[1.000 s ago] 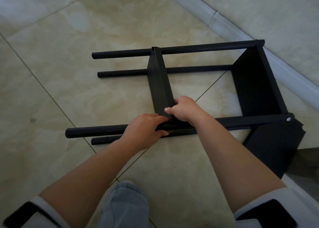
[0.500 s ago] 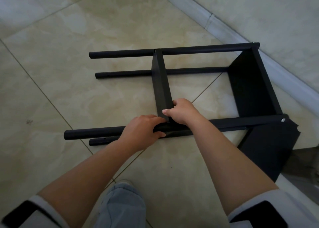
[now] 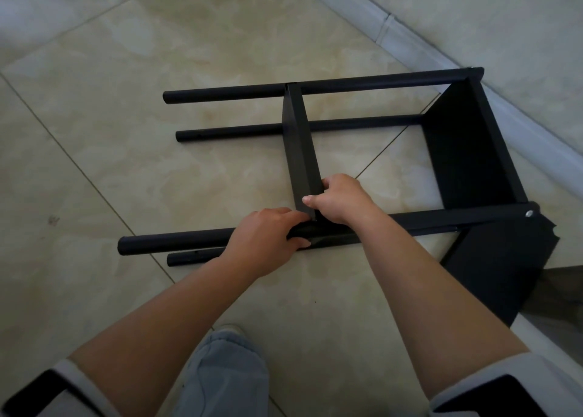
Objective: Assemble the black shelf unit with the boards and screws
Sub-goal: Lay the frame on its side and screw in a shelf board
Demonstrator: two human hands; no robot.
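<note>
Down on the floor (image 3: pixel 132 107), left hand (image 3: pixel 263 244) grips near pole (image 3: pixel 176 241), right hand (image 3: pixel 339 197) pinches middle board (image 3: pixel 298 151); any screw hidden beneath fingers.

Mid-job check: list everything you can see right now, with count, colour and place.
Poles: four, black, lying across the floor.
Middle board: one, black, on edge between the poles.
End board: one, black, at the poles' right ends.
Loose panel: one, black, lower right.
Screw: one, silver, near pole's right end.
Floor: beige tiles.
Skirting: pale, upper right.
Left hand: grips near pole.
Right hand: holds middle board's near end.
Knee: light jeans, bottom centre.
</note>
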